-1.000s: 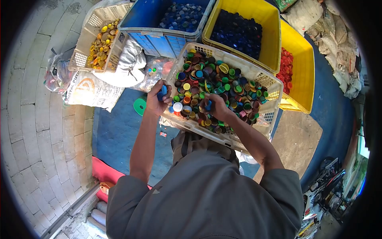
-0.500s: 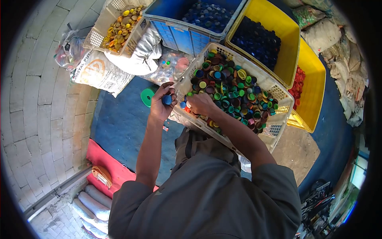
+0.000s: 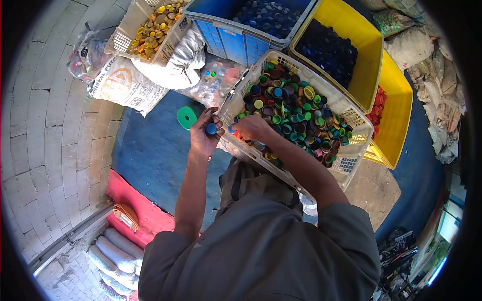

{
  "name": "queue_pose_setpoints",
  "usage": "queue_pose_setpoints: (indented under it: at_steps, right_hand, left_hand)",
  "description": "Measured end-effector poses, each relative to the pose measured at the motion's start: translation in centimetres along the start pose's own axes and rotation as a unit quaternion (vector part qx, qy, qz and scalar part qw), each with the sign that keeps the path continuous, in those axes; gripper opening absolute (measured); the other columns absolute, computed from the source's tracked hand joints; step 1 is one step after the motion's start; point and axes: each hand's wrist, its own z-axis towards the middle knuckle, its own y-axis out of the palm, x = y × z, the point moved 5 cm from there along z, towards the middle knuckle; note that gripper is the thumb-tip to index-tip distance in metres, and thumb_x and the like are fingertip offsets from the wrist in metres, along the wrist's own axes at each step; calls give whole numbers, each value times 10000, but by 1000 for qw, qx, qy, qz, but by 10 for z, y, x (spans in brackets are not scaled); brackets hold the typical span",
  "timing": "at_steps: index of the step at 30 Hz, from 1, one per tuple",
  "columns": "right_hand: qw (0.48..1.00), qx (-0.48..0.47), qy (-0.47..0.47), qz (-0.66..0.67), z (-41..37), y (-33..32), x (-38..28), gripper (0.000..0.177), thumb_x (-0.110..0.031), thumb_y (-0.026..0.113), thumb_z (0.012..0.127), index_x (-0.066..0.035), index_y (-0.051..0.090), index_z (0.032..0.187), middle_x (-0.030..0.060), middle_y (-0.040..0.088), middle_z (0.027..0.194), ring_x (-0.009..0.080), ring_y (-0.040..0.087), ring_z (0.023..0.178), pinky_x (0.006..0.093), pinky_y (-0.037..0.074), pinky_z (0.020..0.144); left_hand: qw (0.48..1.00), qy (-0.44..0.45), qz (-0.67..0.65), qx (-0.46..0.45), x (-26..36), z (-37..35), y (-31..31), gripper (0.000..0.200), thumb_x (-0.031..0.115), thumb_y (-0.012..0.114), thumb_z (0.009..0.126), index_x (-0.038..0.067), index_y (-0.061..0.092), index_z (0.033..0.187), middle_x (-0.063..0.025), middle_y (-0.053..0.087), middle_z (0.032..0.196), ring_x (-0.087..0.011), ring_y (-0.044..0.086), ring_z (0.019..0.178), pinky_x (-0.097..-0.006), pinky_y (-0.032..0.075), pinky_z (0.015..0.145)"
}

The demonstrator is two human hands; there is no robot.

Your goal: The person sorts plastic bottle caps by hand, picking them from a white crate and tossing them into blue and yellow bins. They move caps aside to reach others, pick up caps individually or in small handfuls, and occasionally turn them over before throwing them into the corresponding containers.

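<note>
**Fingertip work at the basket's near corner**

Head view, the only one. My left grip (image 3: 205, 134) is clenched round a blue cap (image 3: 211, 129), thumb over it. It is held off the basket's corner, above the blue mat (image 3: 150, 155). Just right of it, nearly touching, my right grip (image 3: 251, 128) curls fingers-down on the mixed caps (image 3: 296, 118) at the nearest corner of the white basket (image 3: 345, 161). A second blue cap (image 3: 231, 129) sits at its fingertips, but I cannot tell whether the fingers have closed on it or merely rest there.

To my mind the pick goes best with thumb and forefinger alone, lifting one cap by its rim. That way the neighbours lying loose and overlapped round it are not dragged over the wall. The left grip belongs close and low beside the right, so any hand-over is short. I judge it has little room to spare, since the cap fills the cupped fingers.

Beyond both grips stand a blue crate (image 3: 228, 40) and a yellow crate (image 3: 351, 27), each with dark blue caps inside. Left of my left grip a green lid (image 3: 187, 116) lies on the mat.
</note>
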Motion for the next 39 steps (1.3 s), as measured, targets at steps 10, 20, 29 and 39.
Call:
queue_pose_setpoints:
  at_steps: [10, 20, 29, 39]
  right_hand:
    - [983, 129, -25, 129, -2, 19, 20, 144, -218, 644, 835, -125, 648, 946, 94, 619, 893, 283, 655, 761, 403, 511, 645]
    - [484, 87, 161, 856, -56, -5, 48, 99, -137, 474, 782, -97, 461, 871, 167, 660, 892, 183, 531, 560, 287, 385, 506]
    - [929, 122, 96, 335, 3, 20, 33, 262, -232, 669, 802, -59, 650, 998, 165, 683, 803, 267, 664, 697, 391, 497, 596]
    - [986, 5, 147, 80, 22, 31, 12, 234, -217, 730, 715, -78, 690, 898, 157, 692, 849, 338, 686, 807, 439, 543, 694]
  left_hand:
    - [1000, 10, -15, 21, -1, -11, -12, 284, 180, 547, 922, -4, 538, 1137, -42, 540, 761, -142, 493, 664, -254, 393, 557]
    - [1000, -2, -4, 7, -12, 4, -3, 222, 172, 579, 897, 39, 558, 1073, -29, 558, 765, -158, 538, 693, -275, 437, 596]
    - [1000, 10, -21, 7, -8, -5, 8, 233, 174, 563, 914, 3, 559, 1071, -42, 545, 781, -152, 520, 704, -256, 435, 591]
    - [999, 19, -15, 29, -5, -12, -9, 232, 198, 578, 903, 32, 564, 1065, -29, 561, 781, -142, 540, 708, -274, 450, 605]
